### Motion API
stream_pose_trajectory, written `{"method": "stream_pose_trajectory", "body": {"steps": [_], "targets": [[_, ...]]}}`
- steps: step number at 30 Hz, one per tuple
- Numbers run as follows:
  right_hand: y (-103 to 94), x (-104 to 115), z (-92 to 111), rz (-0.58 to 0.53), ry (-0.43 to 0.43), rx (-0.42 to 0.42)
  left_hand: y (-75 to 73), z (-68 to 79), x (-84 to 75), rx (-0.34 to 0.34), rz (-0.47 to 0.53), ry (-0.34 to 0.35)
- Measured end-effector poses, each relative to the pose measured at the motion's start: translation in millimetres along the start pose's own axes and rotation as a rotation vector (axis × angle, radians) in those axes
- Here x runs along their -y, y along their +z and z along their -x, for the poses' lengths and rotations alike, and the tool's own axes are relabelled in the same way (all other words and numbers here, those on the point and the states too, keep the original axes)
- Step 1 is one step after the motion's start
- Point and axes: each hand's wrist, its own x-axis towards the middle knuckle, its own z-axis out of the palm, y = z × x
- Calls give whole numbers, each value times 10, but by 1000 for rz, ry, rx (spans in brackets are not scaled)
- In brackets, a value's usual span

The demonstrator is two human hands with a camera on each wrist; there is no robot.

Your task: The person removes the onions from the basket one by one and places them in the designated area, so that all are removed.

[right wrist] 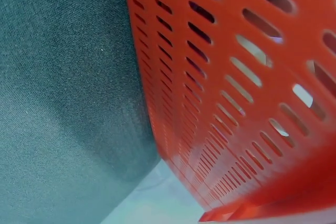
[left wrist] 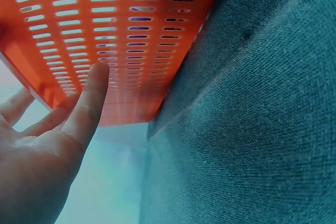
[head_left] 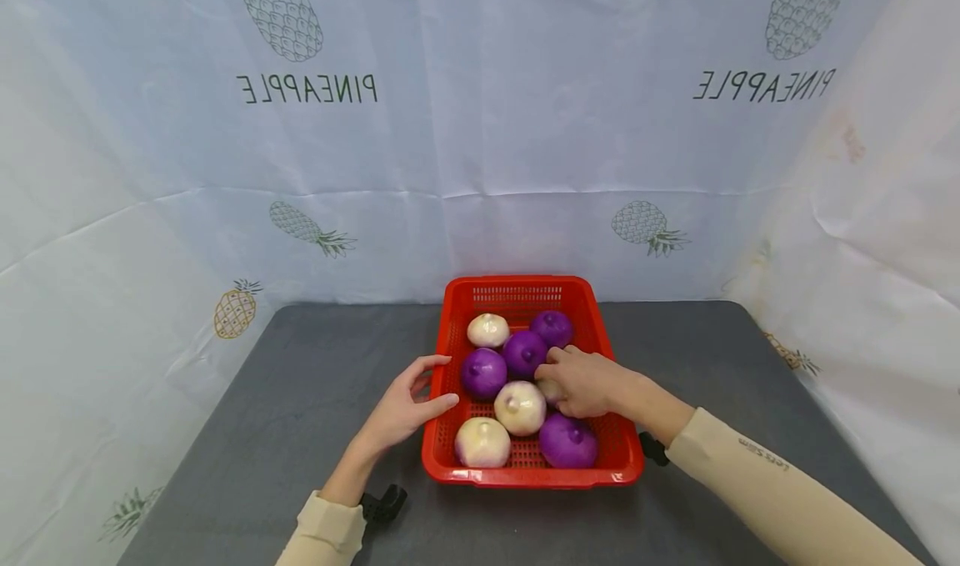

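A red slotted plastic basket [head_left: 525,476] stands on the dark table with several onions, purple and white, lying in it. My right hand [head_left: 588,381] reaches over the basket's right side, its fingers curled round a white onion [head_left: 550,391] that is partly hidden under them. Close by are a purple onion [head_left: 525,353] and another purple onion [head_left: 568,441]. At the left rim is my left hand [head_left: 405,406], thumb and fingers spread and holding nothing. In the left wrist view, the fingers of that hand [left wrist: 47,145] are beside the slotted wall. The right wrist view shows only basket wall and tabletop.
The dark grey table [head_left: 337,366] spreads to both sides of the basket. Behind it hangs a white cloth [head_left: 517,149] printed with pineapples, and more cloth covers the left and right sides. Black wrist straps [head_left: 382,503] show under the sleeves.
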Motion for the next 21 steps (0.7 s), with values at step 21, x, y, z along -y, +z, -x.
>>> {"method": "stream_pose_trajectory", "body": {"steps": [21], "targets": [[-359, -1, 331, -48, -93, -221, -12, -17, 15, 5, 3, 29]]}}
